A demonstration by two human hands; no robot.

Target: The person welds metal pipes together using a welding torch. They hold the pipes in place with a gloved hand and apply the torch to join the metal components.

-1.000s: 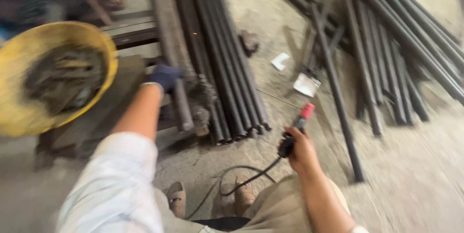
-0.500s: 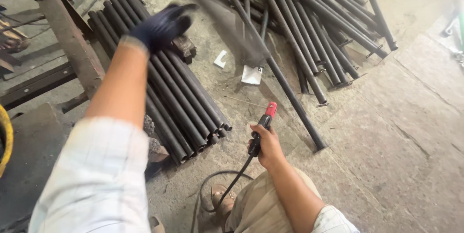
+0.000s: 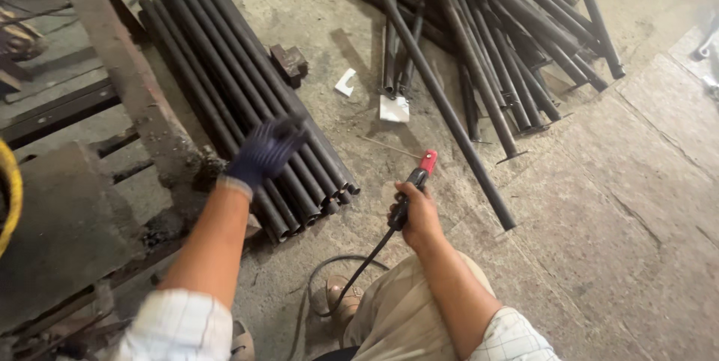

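Observation:
My left hand (image 3: 264,153), in a dark blue glove, hovers just over the near end of a stack of black steel pipes (image 3: 225,54). Its fingers are spread and it holds nothing. My right hand (image 3: 414,215) is bare and grips a welding electrode holder (image 3: 421,168) with a red tip pointing up and away. Its black cable (image 3: 359,267) loops down to the floor by my knee. The holder sits between the pipe stack and a long single pipe (image 3: 449,114) lying on the concrete.
A loose heap of black pipes (image 3: 509,46) covers the floor at the top right. A rusty steel beam (image 3: 120,61) and a metal plate (image 3: 60,234) lie left of the stack. A small metal block (image 3: 290,61), white paper scraps (image 3: 395,108) and a yellow rim (image 3: 9,196) are nearby.
My gloved left hand has come down from its raised position to just above the near end of the pipe stack. My right hand still grips the holder in about the same place.

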